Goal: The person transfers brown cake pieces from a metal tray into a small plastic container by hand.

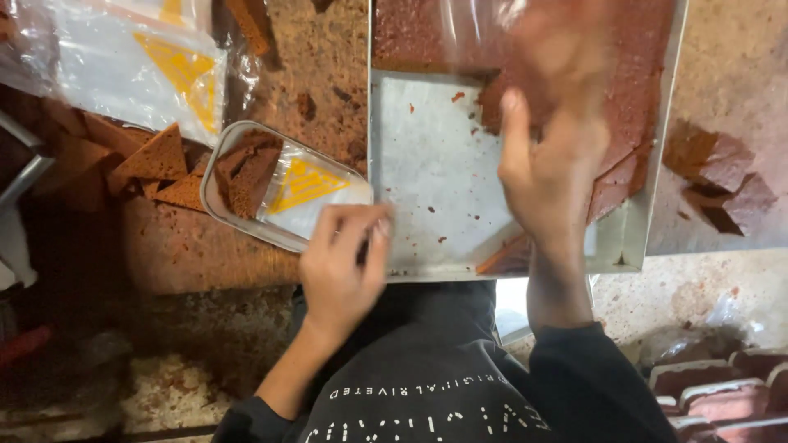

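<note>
While the right hand [548, 156] reaches over the big metal tray [657, 164], its fingers are spread wide and look blurry. They rest on the brown slab [632, 90] in the tray, or just above it; I cannot tell which. A clear plastic sheet [460, 25] lies over the top part of the slab. I cannot tell if the hand holds anything.

The left hand [341, 271] sits lower, at the near edge of the tray. Its fingers are curled in close, and the fingertips pinch the edge of a clear bag [316, 193] with a yellow triangle on it. The bag lies in a small metal dish [215, 168]. Brown triangle pieces [246, 172] sit in the far-left end of that dish. More triangle pieces [160, 160] lie on the counter [205, 246] just beside it.

The step looks like this: lift a cut piece from the tray and put it in the bag. The next move needs the right hand to close gently on one piece, since the slab looks soft and could break. The left hand needs to keep the bag mouth open.

The bag's long side runs from upper left to lower right, and its near end points at the left hand. The tray's near-left part is bare, with only crumbs.
</note>
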